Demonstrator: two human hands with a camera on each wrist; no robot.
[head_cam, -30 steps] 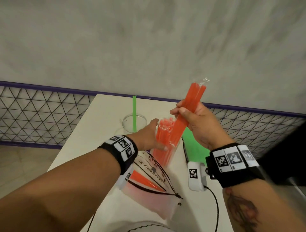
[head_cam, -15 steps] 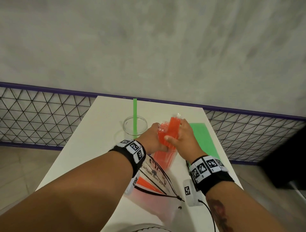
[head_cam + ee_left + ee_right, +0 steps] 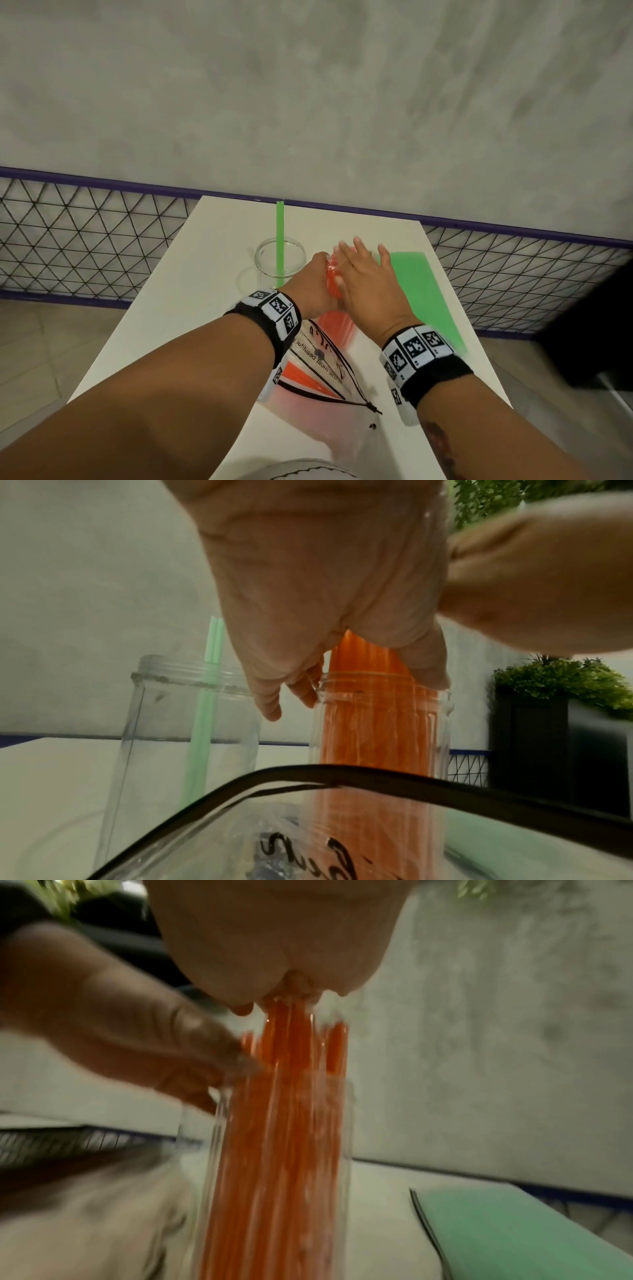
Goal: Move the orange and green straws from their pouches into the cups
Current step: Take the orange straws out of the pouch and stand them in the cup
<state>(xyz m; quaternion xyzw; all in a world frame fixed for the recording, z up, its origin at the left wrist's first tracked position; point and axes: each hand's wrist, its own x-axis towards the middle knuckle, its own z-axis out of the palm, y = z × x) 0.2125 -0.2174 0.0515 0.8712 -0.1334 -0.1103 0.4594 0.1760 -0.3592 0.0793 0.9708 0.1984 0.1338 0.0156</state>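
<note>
Orange straws point(image 3: 331, 281) nearly all in cup; flat right hand point(image 3: 363, 277) taps them, left hand point(image 3: 313, 284) steadies cup; green pouch point(image 3: 421, 291) at 3 o'clock w/ most straws left.

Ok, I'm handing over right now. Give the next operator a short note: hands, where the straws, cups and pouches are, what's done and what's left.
Left hand: steadies the right-hand cup at its rim.
Right hand: fingers straight, palm pressing down on the tops of the orange straws in that cup.
Left-hand cup: holds only two green straws.
Orange pouch: lies near the body, some orange straws still inside.
Green pouch: flat on the table to the right, looks full.
Done: most orange straws in the cup.
Left: remaining orange straws, then almost all the green ones.
</note>
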